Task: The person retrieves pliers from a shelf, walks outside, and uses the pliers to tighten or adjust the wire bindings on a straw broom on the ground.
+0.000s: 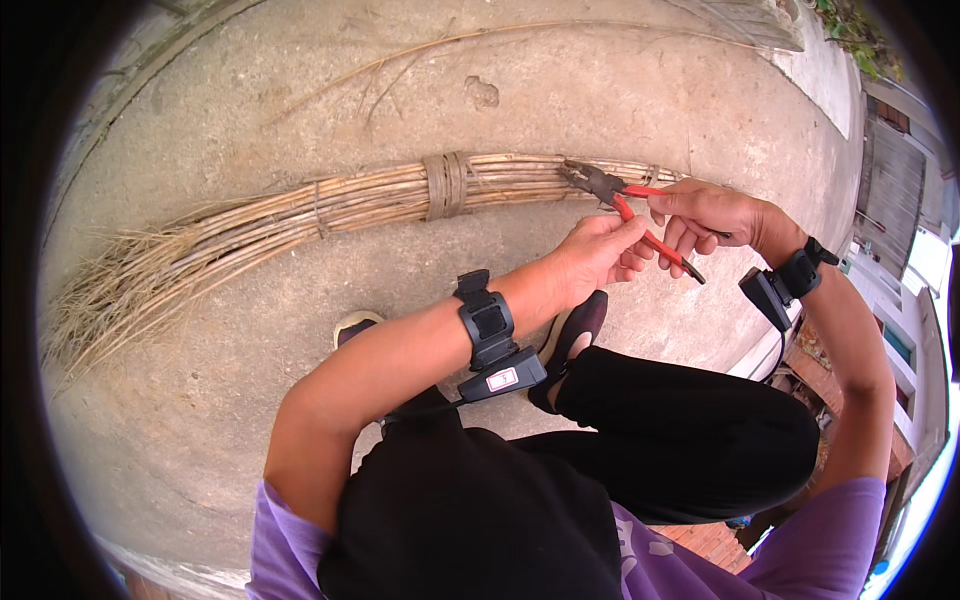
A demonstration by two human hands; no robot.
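Observation:
A pair of red-handled combination pliers (622, 196) is held between both hands, its dark jaws parted and over a long bundle of dried stalks (375, 196). My left hand (604, 251) grips the lower red handle with thumb and fingers. My right hand (701, 217) has its thumb and fingers on the upper handle. The bundle lies on the concrete, bound with a wide band (445, 185) near its middle and thin ties on either side. Frayed, brushy ends fan out at the left. Whether the jaws touch the stalks cannot be told.
Loose thin stalks (420, 51) lie on the concrete ground (225, 420) beyond the bundle. My shoes (589, 315) and bent knees are close below the hands. Green leaves (862, 45) show at the upper right, with brickwork and a building along the right edge.

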